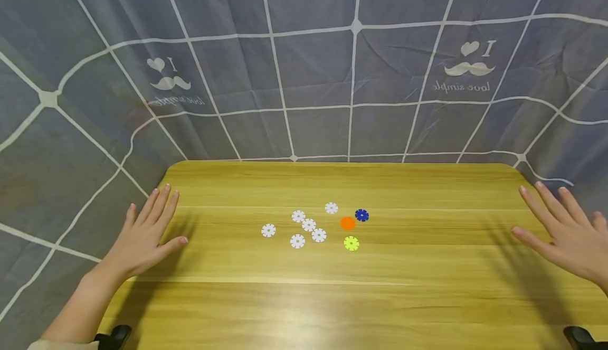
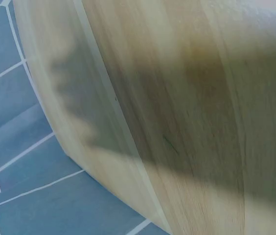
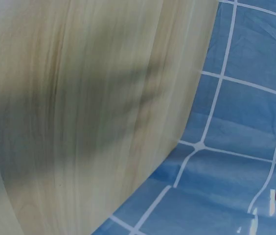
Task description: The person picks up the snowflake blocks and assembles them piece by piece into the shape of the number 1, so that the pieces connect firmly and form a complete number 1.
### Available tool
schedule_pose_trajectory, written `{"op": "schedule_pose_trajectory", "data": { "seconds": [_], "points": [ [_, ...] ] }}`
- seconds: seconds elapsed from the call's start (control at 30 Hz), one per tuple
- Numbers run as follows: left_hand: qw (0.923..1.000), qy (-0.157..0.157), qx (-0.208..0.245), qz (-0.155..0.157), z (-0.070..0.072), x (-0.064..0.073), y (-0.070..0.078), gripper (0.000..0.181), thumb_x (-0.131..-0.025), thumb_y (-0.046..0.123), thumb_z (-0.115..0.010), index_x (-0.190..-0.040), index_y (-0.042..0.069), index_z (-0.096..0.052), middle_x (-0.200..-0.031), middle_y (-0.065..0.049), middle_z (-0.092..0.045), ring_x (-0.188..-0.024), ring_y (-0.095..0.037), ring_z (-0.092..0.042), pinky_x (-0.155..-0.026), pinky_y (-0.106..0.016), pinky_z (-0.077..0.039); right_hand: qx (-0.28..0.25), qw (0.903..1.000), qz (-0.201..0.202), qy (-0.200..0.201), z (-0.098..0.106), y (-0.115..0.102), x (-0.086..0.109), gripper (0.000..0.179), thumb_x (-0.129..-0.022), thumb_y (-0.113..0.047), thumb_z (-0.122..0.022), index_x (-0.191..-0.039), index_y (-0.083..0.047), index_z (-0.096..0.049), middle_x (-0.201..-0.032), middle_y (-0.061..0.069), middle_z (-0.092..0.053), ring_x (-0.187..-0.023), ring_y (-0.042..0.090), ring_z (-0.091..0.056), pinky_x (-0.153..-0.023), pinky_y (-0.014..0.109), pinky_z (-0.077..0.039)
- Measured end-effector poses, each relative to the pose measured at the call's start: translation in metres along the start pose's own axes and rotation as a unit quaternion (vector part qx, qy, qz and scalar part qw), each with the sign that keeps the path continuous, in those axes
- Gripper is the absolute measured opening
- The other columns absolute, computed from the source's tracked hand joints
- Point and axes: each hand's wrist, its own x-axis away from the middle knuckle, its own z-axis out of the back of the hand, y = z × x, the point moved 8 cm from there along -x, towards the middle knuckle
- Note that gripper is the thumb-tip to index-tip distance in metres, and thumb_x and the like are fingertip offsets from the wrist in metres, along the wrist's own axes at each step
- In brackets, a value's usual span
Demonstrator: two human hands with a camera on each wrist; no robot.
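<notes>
Several white notched discs [image 1: 309, 225] lie loosely grouped near the middle of the wooden table [image 1: 304, 271] in the head view. Just right of them are an orange disc [image 1: 348, 223], a dark blue notched disc [image 1: 362, 215] and a yellow-green notched disc [image 1: 351, 243]. Over the table's left side my left hand [image 1: 147, 239] is held with fingers spread, holding nothing. My right hand [image 1: 570, 234], also spread and without anything in it, is over the right side. Both hands are well apart from the discs and cast shadows on the wood.
A grey curtain [image 1: 318, 75] with white grid lines hangs behind the table and along both sides. Dark straps or mounts show at the left wrist [image 1: 114, 337] and at the lower right corner [image 1: 581, 338]. The table's far corners are rounded.
</notes>
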Motion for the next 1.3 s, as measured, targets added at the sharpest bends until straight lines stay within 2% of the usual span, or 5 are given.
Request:
{"op": "schedule_pose_trajectory", "data": {
  "seconds": [0.4, 0.63, 0.8, 0.93, 1.3],
  "points": [
    [0.9900, -0.016, 0.133, 0.045, -0.012, -0.011, 0.008, 0.100, -0.083, 0.041, -0.067, -0.150, 0.014, 0.001, -0.155, -0.014, -0.008, -0.138, -0.040, -0.012, -0.101, -0.068, -0.014, -0.126, 0.9870, 0.079, 0.060, 0.012, -0.018, -0.015, 0.092, -0.083, -0.032, -0.068, -0.151, -0.013, -0.010, -0.152, 0.023, -0.006, -0.136, 0.048, 0.002, -0.094, 0.076, 0.004],
    [0.9293, -0.036, 0.342, 0.133, -0.031, -0.023, 0.012, 0.086, -0.088, 0.028, -0.065, -0.150, 0.010, -0.007, -0.142, -0.026, -0.032, -0.124, -0.047, -0.036, -0.090, -0.064, -0.037, -0.290, 0.9538, 0.080, 0.000, 0.010, -0.032, -0.030, 0.081, -0.085, -0.012, -0.069, -0.149, -0.012, -0.020, -0.147, 0.028, -0.019, -0.130, 0.053, -0.015, -0.091, 0.076, -0.010],
    [0.8838, -0.052, 0.431, 0.175, -0.044, -0.027, 0.017, 0.078, -0.088, 0.025, -0.066, -0.147, 0.005, -0.019, -0.138, -0.026, -0.037, -0.123, -0.045, -0.039, -0.089, -0.049, -0.047, -0.330, 0.9403, 0.072, -0.039, 0.000, -0.047, -0.041, 0.070, -0.087, -0.014, -0.067, -0.146, -0.015, -0.030, -0.139, -0.012, -0.035, -0.118, -0.001, -0.037, -0.089, 0.046, -0.040],
    [0.8672, -0.063, 0.460, 0.181, -0.053, -0.034, 0.024, 0.071, -0.087, 0.022, -0.068, -0.143, 0.003, -0.029, -0.136, -0.026, -0.038, -0.122, -0.044, -0.041, -0.084, -0.038, -0.051, -0.388, 0.9158, 0.081, -0.064, -0.009, -0.063, -0.051, 0.061, -0.088, -0.011, -0.065, -0.142, -0.010, -0.037, -0.124, -0.025, -0.042, -0.105, -0.012, -0.043, -0.072, 0.014, -0.047],
    [0.8361, -0.083, 0.511, 0.182, -0.073, -0.049, 0.042, 0.065, -0.085, 0.014, -0.069, -0.139, -0.001, -0.036, -0.132, -0.027, -0.042, -0.117, -0.041, -0.047, -0.079, -0.030, -0.053, -0.494, 0.8556, 0.055, -0.143, -0.046, -0.107, -0.075, 0.058, -0.088, -0.013, -0.065, -0.137, 0.002, -0.038, -0.123, 0.015, -0.049, -0.100, 0.005, -0.055, -0.078, 0.025, -0.051]
  ]
}}
